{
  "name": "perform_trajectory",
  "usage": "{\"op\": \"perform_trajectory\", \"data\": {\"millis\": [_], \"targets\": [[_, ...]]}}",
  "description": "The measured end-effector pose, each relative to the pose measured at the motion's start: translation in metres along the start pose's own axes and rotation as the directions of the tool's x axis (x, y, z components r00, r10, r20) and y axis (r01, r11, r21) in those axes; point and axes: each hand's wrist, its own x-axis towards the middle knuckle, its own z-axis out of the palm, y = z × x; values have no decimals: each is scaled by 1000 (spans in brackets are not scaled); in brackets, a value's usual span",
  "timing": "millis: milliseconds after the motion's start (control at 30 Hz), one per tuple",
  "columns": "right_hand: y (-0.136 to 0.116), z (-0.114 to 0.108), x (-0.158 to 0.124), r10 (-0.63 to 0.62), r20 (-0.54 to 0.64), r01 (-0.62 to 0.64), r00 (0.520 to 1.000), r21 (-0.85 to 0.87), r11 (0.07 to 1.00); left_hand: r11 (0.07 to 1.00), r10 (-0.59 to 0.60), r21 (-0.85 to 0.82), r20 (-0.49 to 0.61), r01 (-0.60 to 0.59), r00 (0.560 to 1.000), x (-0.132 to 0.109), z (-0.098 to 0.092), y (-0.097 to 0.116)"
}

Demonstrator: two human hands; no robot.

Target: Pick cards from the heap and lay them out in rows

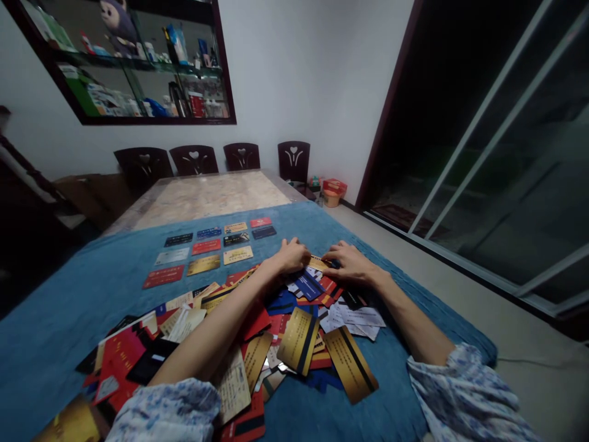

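A loose heap of plastic cards (257,331) in red, gold, blue, black and white lies on a blue cloth (69,319). My left hand (291,255) and my right hand (346,261) both reach to the far edge of the heap. Between them they pinch a gold card (317,263), left fingers on its left end, right fingers on its right end. Beyond the heap, several cards (207,247) lie face up in neat rows on the cloth.
The cloth covers the near part of a long table (207,193) with a pale patterned top. Dark chairs (242,156) stand along the far side. A glass wall cabinet (133,61) hangs above. Sliding glass doors (497,153) are on the right.
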Motion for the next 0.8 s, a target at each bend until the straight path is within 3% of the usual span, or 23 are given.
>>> {"op": "perform_trajectory", "data": {"millis": [267, 567, 800], "targets": [[-1, -1, 5, -29, -5, 29, 1000, -46, 999, 1000, 10, -24, 34, -9, 999, 7, 2, -8], [6, -2, 6, -164, -85, 160, 983, -43, 986, 993, -36, -115, 43, 41, 998, 8, -6, -12], [15, 2, 6, -101, -171, 109, 980, 40, 993, 986, -48, -161, -44, 40, 998, 14, -2, -17]]}}
